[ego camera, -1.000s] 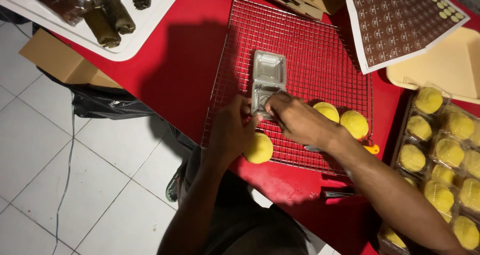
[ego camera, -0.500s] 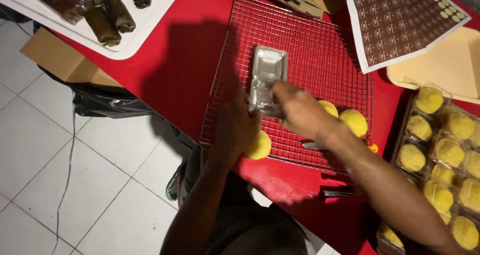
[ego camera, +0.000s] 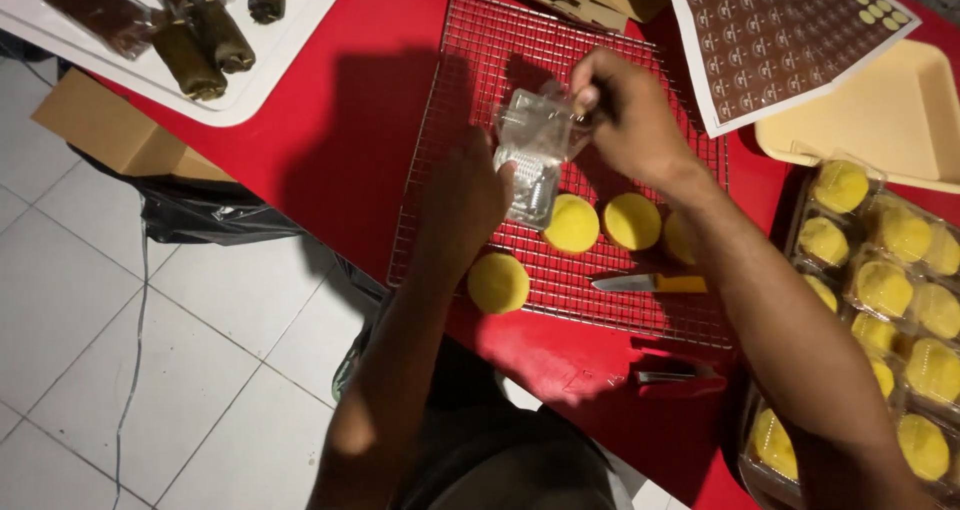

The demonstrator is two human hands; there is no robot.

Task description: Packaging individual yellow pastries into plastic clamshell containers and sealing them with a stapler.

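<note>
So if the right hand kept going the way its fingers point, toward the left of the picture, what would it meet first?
The clear plastic box that the right hand already pinches at its top edge. Beyond it lie only the wire rack and the red table, though depth is hard to judge from above.

Red table point(ego camera: 380, 140), silver wire rack point(ego camera: 470, 90), yellow round cakes point(ego camera: 571, 223), clear plastic container point(ego camera: 535, 150), yellow-handled knife point(ego camera: 650, 283), brown sticker sheet point(ego camera: 770, 30) with repeating marks.
</note>
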